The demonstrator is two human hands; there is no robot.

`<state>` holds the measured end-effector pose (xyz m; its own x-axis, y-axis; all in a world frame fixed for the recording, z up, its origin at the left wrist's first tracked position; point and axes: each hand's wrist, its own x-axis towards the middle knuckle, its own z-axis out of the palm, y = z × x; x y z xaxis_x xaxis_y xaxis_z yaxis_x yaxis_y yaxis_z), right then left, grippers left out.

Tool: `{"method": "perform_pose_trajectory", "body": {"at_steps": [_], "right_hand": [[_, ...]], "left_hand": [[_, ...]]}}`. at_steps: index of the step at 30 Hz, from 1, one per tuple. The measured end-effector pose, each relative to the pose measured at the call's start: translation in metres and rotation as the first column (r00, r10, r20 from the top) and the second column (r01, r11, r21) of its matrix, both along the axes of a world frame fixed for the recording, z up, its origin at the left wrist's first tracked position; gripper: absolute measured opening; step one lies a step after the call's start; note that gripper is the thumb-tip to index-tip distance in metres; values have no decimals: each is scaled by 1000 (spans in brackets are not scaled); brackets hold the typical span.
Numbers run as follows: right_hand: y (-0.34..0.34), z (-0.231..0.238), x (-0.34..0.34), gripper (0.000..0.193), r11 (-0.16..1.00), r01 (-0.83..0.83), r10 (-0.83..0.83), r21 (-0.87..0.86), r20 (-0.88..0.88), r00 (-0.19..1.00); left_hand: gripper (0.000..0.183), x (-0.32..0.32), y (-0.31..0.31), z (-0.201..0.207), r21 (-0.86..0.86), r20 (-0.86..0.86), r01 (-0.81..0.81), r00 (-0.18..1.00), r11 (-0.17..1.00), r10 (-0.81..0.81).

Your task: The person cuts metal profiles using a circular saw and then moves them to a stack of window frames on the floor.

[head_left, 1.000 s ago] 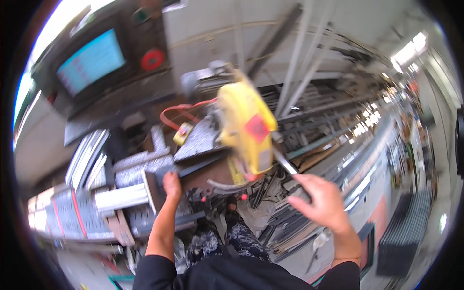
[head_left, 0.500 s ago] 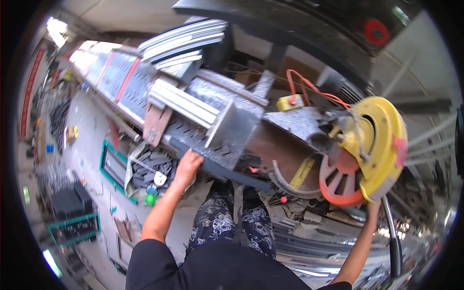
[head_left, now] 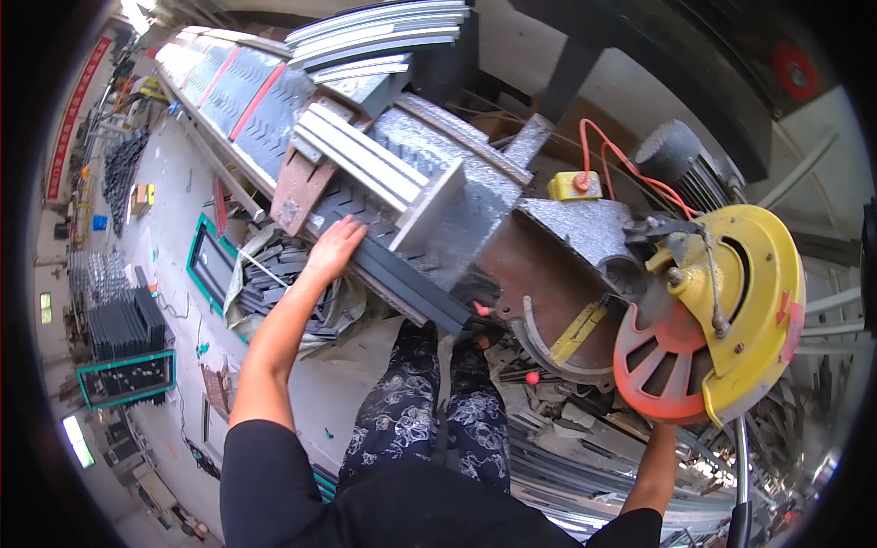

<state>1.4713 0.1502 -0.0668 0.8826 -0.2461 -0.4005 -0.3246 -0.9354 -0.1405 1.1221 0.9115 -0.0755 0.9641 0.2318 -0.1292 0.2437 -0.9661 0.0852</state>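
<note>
We have our left hand (head_left: 336,247) on top of a long dark grey bar (head_left: 411,286). It touches the bar near its far left end, with the fingers laid over the top. We cannot tell if the hand pinches the bar or just rests on it. The bar lies along the near edge of the metal desk (head_left: 475,219), and its other end points at the saw.

Our right arm (head_left: 653,466) reaches up to the big saw, but the hand hides behind the saw's red guard (head_left: 647,361). So we cannot tell if that hand is spread or holding something. Just beside that arm, we see the saw's long handle (head_left: 742,493), with its black end low down. Over the red guard sits a round yellow cover (head_left: 763,292).

On the desk, just behind the bar, we see a white metal block (head_left: 361,157) and a rusty brown plate (head_left: 301,189). A bunch of silver strips (head_left: 379,36) sits farther back. Near the saw is a yellow box (head_left: 574,186) with a red button and an orange wire (head_left: 592,137).

Down on the floor, to our left, we spot a bag of dark scraps (head_left: 288,285) and a green frame (head_left: 126,356).
</note>
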Motion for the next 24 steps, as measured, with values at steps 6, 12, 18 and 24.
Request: {"method": "perform_pose_trajectory", "body": {"at_steps": [6, 12, 18, 24], "right_hand": [[12, 1, -11, 31, 995, -93, 93, -37, 10, 996], [27, -1, -19, 30, 972, -205, 212, -117, 51, 976], [93, -8, -23, 31, 857, -474, 505, -202, 146, 850], [212, -24, -41, 31, 641, -750, 759, -160, 275, 590]], "left_hand": [[42, -16, -83, 49, -42, 204, -70, 976, 997, 78], [39, 32, -187, 73, -355, 318, 112, 948, 928, 8], [40, 89, -220, 64, -505, 366, 204, 931, 838, -6], [48, 169, -253, 14, -284, 443, 320, 880, 904, -172]]}}
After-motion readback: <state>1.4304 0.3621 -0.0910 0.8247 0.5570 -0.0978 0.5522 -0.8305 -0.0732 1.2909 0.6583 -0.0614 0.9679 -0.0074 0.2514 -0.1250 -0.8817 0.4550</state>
